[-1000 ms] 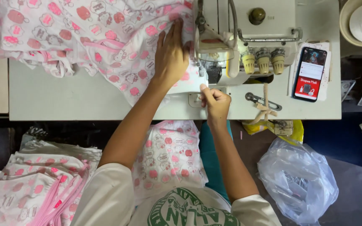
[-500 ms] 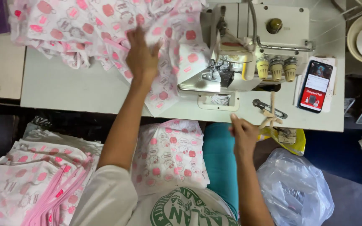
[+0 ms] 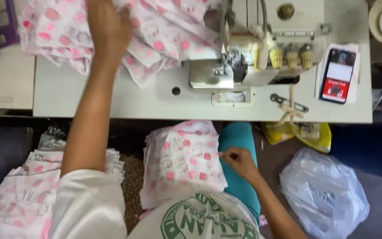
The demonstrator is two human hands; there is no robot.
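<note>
Sewn pile (image 3: pixel 155 31): left hand (image 3: pixel 107 26) flat on it. Lap stack (image 3: pixel 182 161) (unsewn, apparently): right hand (image 3: pixel 239 161) pinching its edge.

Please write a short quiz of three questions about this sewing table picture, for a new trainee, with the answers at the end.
1. True or false: the left hand rests on the pink-spotted fabric on the table.
2. Where is the right hand? A) on the sewing machine B) at the stack of fabric pieces on the lap C) on the phone
3. Fill in: the phone lies to the ____ of the sewing machine in the picture.

Key
1. True.
2. B: it touches the edge of the lap stack, below the table.
3. Right.
</note>
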